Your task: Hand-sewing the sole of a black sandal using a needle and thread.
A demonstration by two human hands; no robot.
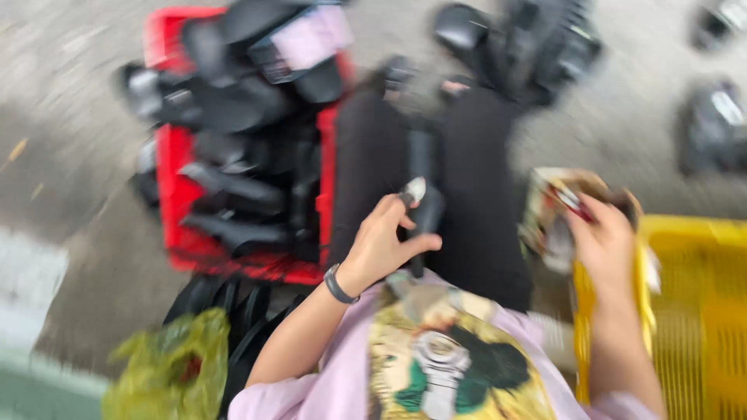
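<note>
Soft, even daylight with faint shadows; heavy motion blur smears the whole view.

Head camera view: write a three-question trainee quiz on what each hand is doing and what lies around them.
1. True or false: the left hand grips a long black plastic part over the person's lap.
2. Which container stands beside the right hand?
A. a blue metal bucket
B. a yellow slatted plastic crate
C. a white cardboard box
3. Fill in: the red plastic crate on the person's left holds a pile of ____ coloured parts.

Key
1. True; the fingers close around it.
2. B; the right hand holds a blurred multicoloured item at its edge.
3. Black.
</note>
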